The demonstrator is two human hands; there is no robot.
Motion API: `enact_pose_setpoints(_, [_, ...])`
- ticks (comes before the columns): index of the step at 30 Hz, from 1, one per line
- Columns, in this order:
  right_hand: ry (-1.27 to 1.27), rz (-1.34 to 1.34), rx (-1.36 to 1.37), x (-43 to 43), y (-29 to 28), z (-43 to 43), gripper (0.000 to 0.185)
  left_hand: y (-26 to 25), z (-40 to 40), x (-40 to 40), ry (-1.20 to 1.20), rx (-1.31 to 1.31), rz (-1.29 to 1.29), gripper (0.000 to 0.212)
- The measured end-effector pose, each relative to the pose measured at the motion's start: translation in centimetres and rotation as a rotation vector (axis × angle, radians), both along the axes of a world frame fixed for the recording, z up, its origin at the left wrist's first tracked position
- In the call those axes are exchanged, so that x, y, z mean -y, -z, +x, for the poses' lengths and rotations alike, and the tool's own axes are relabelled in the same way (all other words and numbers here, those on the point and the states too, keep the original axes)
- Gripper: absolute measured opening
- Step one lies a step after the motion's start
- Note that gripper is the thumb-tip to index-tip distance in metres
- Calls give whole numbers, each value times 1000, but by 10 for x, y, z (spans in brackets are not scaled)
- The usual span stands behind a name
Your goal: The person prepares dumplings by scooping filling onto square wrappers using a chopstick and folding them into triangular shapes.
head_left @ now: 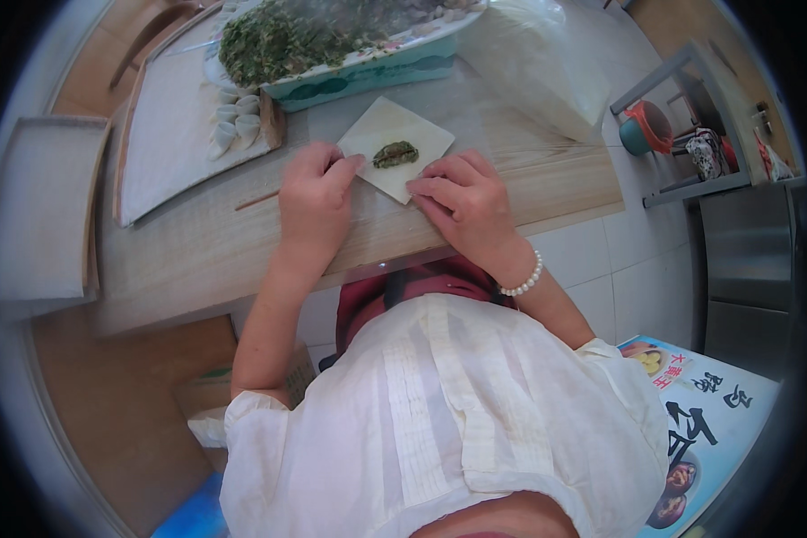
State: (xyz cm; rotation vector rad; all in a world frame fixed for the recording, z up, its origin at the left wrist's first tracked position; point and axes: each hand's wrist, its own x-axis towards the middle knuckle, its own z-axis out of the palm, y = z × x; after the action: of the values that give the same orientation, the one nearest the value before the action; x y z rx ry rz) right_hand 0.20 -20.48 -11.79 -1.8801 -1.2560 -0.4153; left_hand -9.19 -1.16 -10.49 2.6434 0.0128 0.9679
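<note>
A square dough wrapper (385, 120) lies on the wooden board, turned so its corners point toward and away from me. A small lump of dark green filling (397, 154) rests in its middle. My left hand (317, 191) is at the wrapper's left corner. A thin wooden stick (257, 200) sticks out on that hand's far side and appears to run through its grip toward the filling. With thumb and fingers, my right hand (467, 202) pinches the wrapper's lower right edge. Several folded dumplings (225, 131) sit beyond my left hand.
A green-sided tub (370, 82) heaped with chopped green filling (276, 40) stands at the back. Left are a white-covered tray (168, 141) and another tray (40, 208). A clear plastic bag (538, 74) lies right. The wooden worktop (565, 176) ends near my waist.
</note>
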Motion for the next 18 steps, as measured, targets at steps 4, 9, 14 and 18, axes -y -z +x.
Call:
enact_pose_setpoints(4, [0,11,2,0,1,1,17,-5,-3,4,-37,-15,-79,20])
enact_pose_setpoints(9, [-3,-4,-29,0,-5,0,15,-21,10,5,34,5,87,18])
enact_pose_setpoints(14, [-16,-6,-39,1,-6,1,14,-45,4,9,40,-96,285,20])
enact_pose_setpoints(18, [-43,21,-130,2,-6,4,12,-76,18,6,-69,54,267,16])
